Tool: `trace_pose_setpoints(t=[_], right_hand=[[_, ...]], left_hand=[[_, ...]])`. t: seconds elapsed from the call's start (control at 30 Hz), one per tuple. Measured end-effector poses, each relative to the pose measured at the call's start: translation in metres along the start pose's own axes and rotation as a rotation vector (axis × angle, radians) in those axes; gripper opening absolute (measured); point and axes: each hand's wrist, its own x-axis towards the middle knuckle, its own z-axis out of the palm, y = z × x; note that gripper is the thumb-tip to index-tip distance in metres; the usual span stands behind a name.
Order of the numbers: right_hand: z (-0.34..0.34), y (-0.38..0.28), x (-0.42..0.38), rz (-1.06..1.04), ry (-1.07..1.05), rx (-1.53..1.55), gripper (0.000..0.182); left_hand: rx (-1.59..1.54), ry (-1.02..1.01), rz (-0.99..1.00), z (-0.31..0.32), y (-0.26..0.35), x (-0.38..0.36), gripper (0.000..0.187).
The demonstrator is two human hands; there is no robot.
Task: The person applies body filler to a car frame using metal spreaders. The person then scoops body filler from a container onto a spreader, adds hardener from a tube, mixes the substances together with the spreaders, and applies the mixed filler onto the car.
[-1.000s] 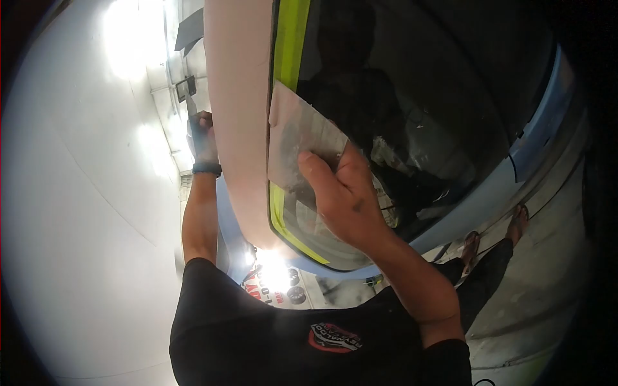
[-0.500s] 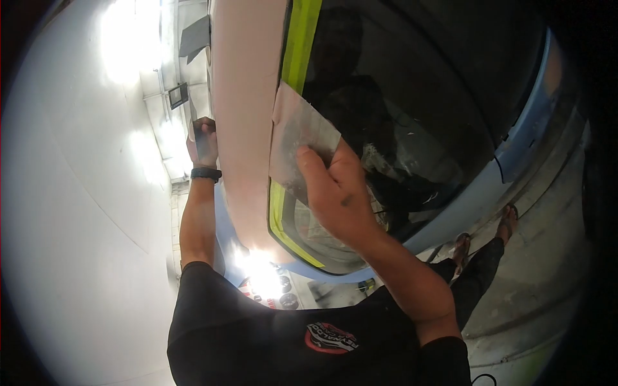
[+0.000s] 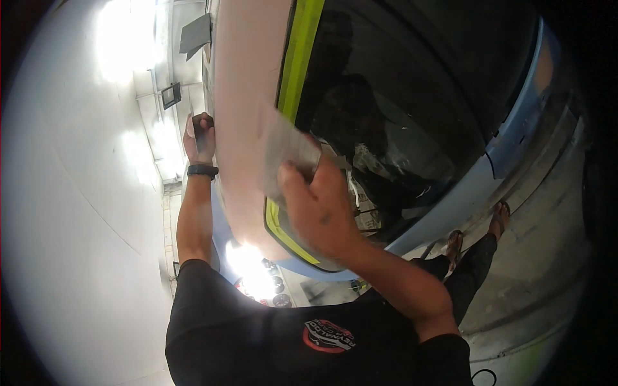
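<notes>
My right hand (image 3: 322,209) grips a flat, thin grey filler spreader (image 3: 282,145), thumb on its near face. The spreader is blurred by motion and overlaps the pinkish coated car panel (image 3: 244,71) and the yellow-green masking tape (image 3: 300,64) along the window edge. Beyond the tape lies the dark car window (image 3: 393,83), partly behind my right hand. On the panel's far left side, my left hand (image 3: 203,143) is closed round a thin flat plate (image 3: 191,126) with a pale edge. My fingers hide most of that plate.
A grey flap-like piece (image 3: 196,35) and a square lamp (image 3: 171,96) show at upper left. Blue bodywork (image 3: 444,222) curves below the window. My sandalled feet (image 3: 454,248) stand on the dusty floor. A bright light (image 3: 252,267) glares beneath the panel.
My right hand and the spreader have shifted left, from over the tape and window edge onto the pinkish panel. My left hand keeps nearly the same place.
</notes>
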Motion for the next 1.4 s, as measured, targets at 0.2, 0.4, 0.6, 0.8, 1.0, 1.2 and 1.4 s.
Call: trace_pose_setpoints(t=[0.2, 0.4, 0.6, 0.8, 1.0, 1.2, 1.4], right_hand=[[-0.017, 0.025, -0.01, 0.036, 0.022, 0.037, 0.043], [-0.013, 0.022, 0.001, -0.047, 0.017, 0.088, 0.041], [0.0, 0.038, 0.003, -0.067, 0.075, 0.036, 0.039], [0.015, 0.042, 0.005, -0.05, 0.142, -0.061, 0.045], [0.027, 0.041, 0.002, -0.198, 0.122, -0.127, 0.05], [0.017, 0.047, -0.022, -0.031, 0.086, 0.032, 0.048], [0.008, 0.056, -0.013, -0.027, 0.061, 0.041, 0.046]], left_hand=[[-0.084, 0.1, 0.0, 0.003, -0.001, -0.003, 0.035], [-0.13, -0.063, -0.006, 0.005, -0.001, -0.004, 0.033], [-0.318, -0.169, -0.105, 0.01, 0.003, -0.005, 0.036], [-0.385, -0.122, -0.15, 0.006, 0.005, -0.005, 0.04], [-0.367, -0.083, -0.144, -0.019, 0.003, 0.001, 0.043], [-0.5, -0.188, -0.232, 0.012, 0.006, -0.005, 0.044], [-0.55, -0.247, -0.293, 0.026, 0.01, -0.009, 0.044]])
